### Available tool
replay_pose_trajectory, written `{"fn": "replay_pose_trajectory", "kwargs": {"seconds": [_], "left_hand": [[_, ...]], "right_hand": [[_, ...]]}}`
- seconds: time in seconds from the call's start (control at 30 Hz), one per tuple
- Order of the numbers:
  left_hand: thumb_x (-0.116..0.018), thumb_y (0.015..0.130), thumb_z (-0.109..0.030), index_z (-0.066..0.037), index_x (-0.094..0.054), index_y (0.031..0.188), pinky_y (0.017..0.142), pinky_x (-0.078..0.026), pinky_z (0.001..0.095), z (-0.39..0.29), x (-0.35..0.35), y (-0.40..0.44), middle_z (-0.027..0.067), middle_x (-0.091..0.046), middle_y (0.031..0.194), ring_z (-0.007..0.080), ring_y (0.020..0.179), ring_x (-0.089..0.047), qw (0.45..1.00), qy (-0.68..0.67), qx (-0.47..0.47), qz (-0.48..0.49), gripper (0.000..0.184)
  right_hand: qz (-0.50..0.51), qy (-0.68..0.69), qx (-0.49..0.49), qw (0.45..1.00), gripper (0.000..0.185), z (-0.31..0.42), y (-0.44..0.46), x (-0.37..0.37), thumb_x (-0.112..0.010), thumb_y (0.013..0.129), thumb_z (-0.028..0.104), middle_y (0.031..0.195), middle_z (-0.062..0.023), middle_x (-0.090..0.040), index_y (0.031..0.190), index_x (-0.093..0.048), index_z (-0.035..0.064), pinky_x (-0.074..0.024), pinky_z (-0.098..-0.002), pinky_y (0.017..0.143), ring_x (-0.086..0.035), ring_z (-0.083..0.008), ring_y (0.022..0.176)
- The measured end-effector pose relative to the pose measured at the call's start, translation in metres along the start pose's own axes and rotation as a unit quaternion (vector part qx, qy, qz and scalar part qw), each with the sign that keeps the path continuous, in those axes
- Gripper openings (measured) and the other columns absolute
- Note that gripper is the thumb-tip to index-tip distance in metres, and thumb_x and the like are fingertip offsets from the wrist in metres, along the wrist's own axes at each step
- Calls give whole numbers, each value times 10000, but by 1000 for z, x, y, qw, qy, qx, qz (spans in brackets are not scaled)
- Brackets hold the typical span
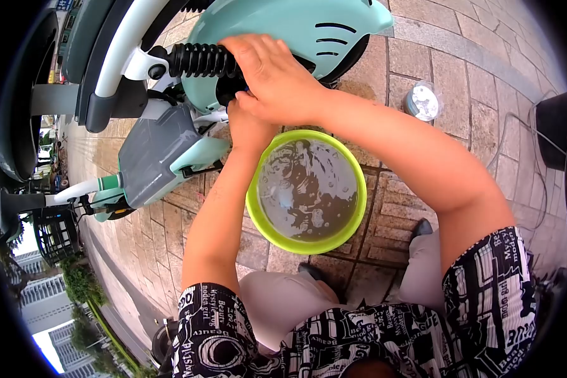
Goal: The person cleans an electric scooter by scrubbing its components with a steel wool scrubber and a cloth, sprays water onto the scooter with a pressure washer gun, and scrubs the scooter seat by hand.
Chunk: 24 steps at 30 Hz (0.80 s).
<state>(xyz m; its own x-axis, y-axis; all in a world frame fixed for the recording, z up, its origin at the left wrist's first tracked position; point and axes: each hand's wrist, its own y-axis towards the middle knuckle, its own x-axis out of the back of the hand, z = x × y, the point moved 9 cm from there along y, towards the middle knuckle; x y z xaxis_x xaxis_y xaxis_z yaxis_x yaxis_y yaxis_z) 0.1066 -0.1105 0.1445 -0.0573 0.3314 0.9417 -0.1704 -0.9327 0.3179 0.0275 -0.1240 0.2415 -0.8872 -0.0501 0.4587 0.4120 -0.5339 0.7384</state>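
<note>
Both my hands are close together at the mint-green body cover (258,19) of an electric bike or scooter. My right hand (274,79) presses against the cover beside the black coil spring (201,60). Its fingers are bent, and what they grip, if anything, is hidden. My left hand (249,125) reaches under the right one into a dark gap below the spring, so its fingers are out of sight. Just below the hands stands a lime-green basin (253,211) of murky grey water (305,189) with bubbles on the surface.
The bike's grey footboard (154,151) and white frame tube (129,38) are to the left. A small clear tub (423,102) stands on the brick paving (416,53). At far right are a black container (553,132) and a loose cable (516,120). My shoes flank the basin's near side.
</note>
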Motion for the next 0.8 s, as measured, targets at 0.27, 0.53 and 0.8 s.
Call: {"fn": "replay_pose_trajectory", "kwargs": {"seconds": [0.27,0.53,0.8], "left_hand": [[-566,757,-3,-8,-502,1199,867,-424,459,21,15,-60,194,-547,1146,412,1037,-509,998,32,32,-55,446],[-517,917,-102,32,-435,1278,884,-422,439,58,55,-77,266,-521,1156,419,1007,-525,925,-195,276,-171,393],[-542,779,52,38,-428,1296,1061,-262,569,-6,-3,-53,256,-478,1205,472,1268,-351,959,-186,193,-97,530]], "right_hand": [[18,26,15,999,740,-3,-2,2,-662,729,105,1286,-196,-415,1357,-275,49,-318,-455,1003,-419,-361,1182],[23,27,16,999,759,-2,-3,0,-671,731,124,1285,-191,-410,1367,-260,64,-304,-450,1018,-412,-359,1183],[33,-15,19,999,737,0,-1,-2,-671,721,149,1285,-176,-416,1347,-292,57,-307,-446,1018,-401,-349,1186]]}}
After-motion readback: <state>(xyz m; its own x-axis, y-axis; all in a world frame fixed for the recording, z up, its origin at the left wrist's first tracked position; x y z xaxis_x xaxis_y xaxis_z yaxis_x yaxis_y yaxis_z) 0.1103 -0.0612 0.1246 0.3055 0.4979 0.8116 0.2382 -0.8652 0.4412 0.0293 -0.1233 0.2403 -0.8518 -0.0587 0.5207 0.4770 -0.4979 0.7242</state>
